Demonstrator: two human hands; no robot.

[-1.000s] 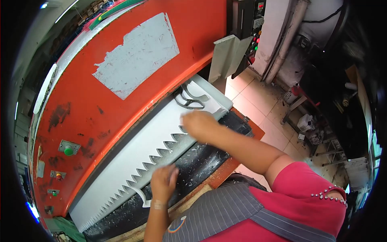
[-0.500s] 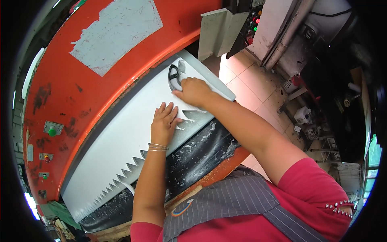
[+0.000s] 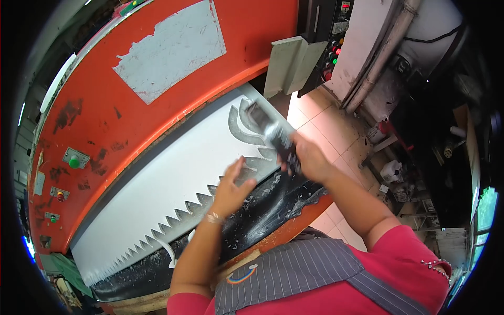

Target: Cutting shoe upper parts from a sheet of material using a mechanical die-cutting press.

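Workshop setting, head view: large orange press (image 3: 157, 79) with a worn grey patch, small button panel at its left, black control box (image 3: 325, 37) at upper right, tiled floor (image 3: 320, 115) beyond; under the press, a white sheet (image 3: 157, 194) with a saw-toothed cut edge and curved cut-outs lies on a black cutting bed (image 3: 262, 210) strewn with white scraps. Left hand (image 3: 233, 186), fingers spread and empty, hovers at the sheet's toothed edge; right hand (image 3: 307, 157), closed around a dark, blurred cutting die (image 3: 275, 136), holds it raised over the sheet's right end.
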